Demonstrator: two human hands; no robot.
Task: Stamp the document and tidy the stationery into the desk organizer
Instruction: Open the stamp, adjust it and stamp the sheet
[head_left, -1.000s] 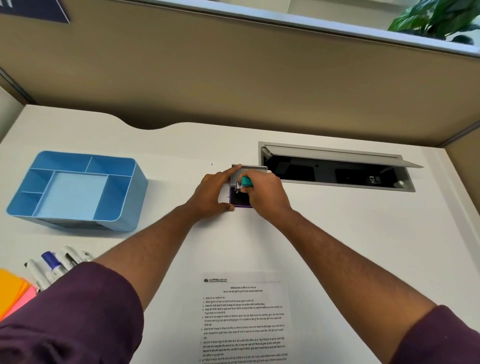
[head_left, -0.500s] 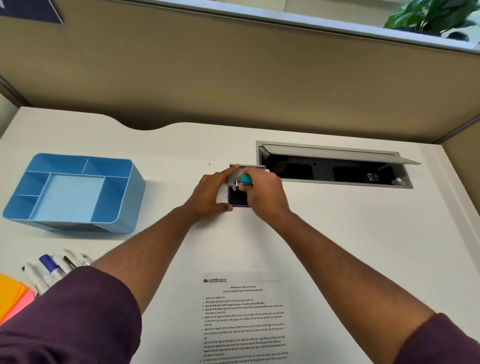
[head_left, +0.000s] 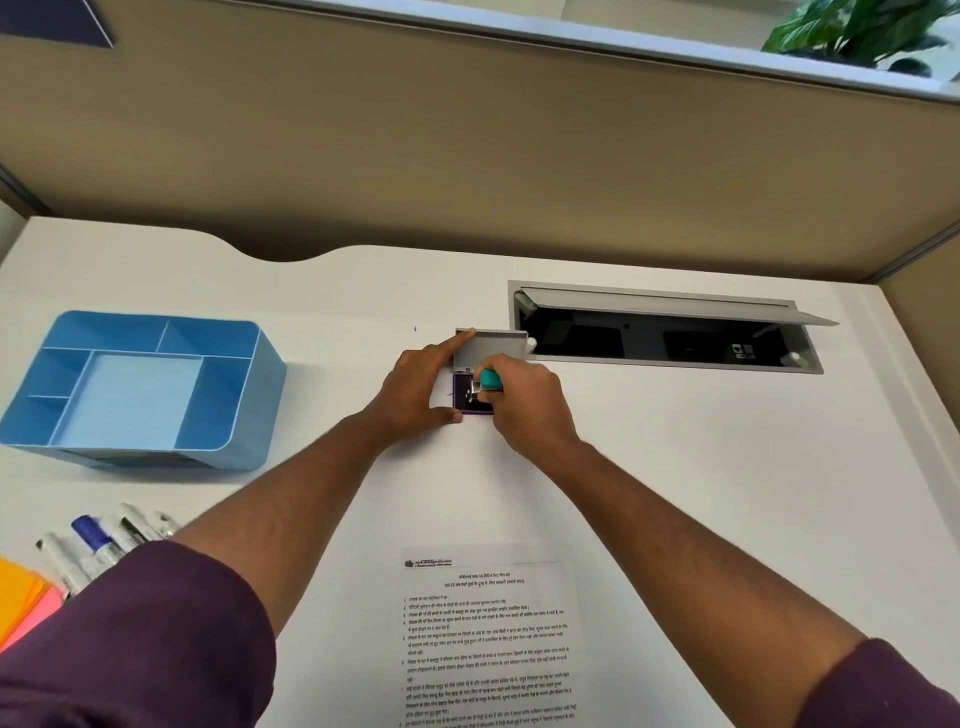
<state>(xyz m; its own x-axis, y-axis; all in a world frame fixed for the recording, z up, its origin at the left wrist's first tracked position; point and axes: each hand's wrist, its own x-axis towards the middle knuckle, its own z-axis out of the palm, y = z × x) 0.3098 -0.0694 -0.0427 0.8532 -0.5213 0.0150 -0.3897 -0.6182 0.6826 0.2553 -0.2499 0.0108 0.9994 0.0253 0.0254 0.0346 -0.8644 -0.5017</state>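
An ink pad (head_left: 461, 395) with a purple pad and a raised grey lid (head_left: 491, 347) lies open at the middle of the white desk. My left hand (head_left: 423, 389) holds its left side, index finger on the lid's top corner and thumb at the front edge. My right hand (head_left: 524, 408) grips a stamp with a teal handle (head_left: 490, 378), its metal end down on the purple pad. The printed document (head_left: 491, 634) lies near the front edge. A blue desk organizer (head_left: 228, 415) stands empty at the left.
Several markers (head_left: 104, 543) and orange and pink sticky notes (head_left: 23, 603) lie at the front left, partly under my left sleeve. An open cable hatch (head_left: 670, 332) is sunk into the desk right of the ink pad. A beige partition closes the back.
The stamp's metal end now sits lower on the purple pad. Both hands stay at the ink pad; the view has shifted slightly.
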